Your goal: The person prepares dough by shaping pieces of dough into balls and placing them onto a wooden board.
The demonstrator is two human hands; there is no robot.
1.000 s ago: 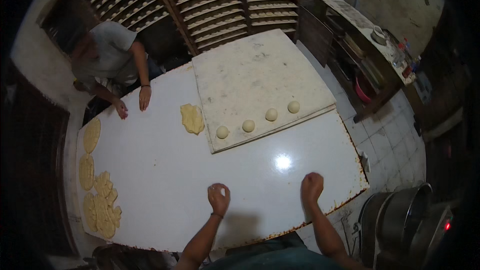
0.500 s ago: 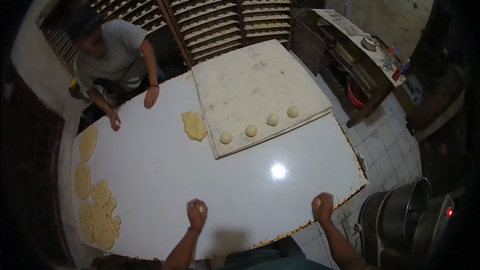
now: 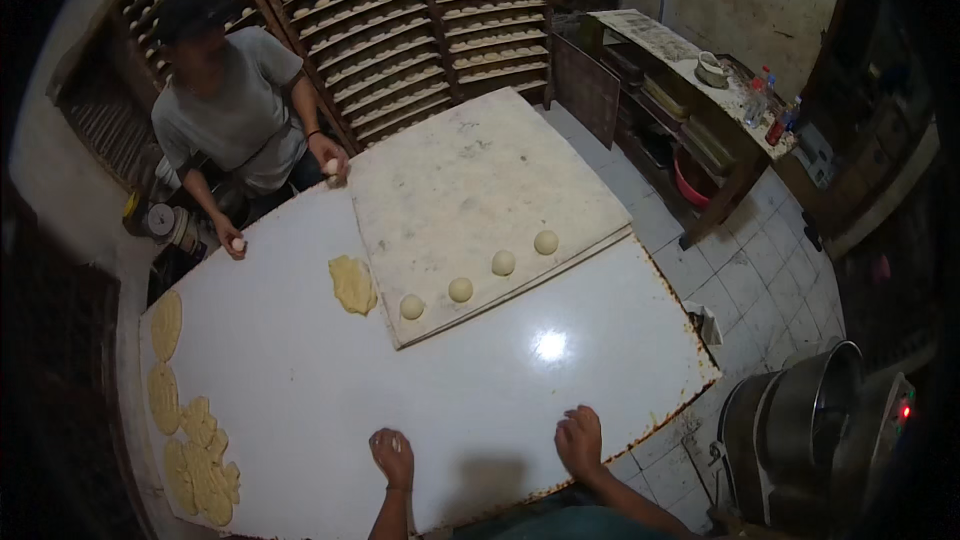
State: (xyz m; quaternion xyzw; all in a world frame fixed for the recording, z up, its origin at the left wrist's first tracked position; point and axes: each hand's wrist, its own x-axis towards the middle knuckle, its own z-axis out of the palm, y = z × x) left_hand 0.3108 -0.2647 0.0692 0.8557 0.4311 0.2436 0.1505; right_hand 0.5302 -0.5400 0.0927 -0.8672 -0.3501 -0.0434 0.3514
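Observation:
My left hand [image 3: 392,456] is cupped low over the white tabletop [image 3: 300,420] near its front edge, fingers curled round a pale dough ball that shows only in part. To its right, my right hand [image 3: 579,442] rests over the same surface with bent fingers; whatever lies under them is hidden. Beyond my hands, several round dough balls [image 3: 460,289] sit in a row along the near edge of a floured board [image 3: 490,180]. A loose yellow lump of dough [image 3: 353,285] lies just left of that board.
Flattened dough pieces [image 3: 205,465] lie along the table's left side. Across the table a co-worker [image 3: 230,110] holds a small dough ball in each hand. Behind stand racks [image 3: 380,50] of dough pieces. A metal bowl machine [image 3: 800,430] stands at the right, below a cluttered bench [image 3: 680,55].
My right hand has moved left, closer to my left hand, and its fingers have loosened. The co-worker's hands have lifted, showing dough balls. The whole view has shifted slightly.

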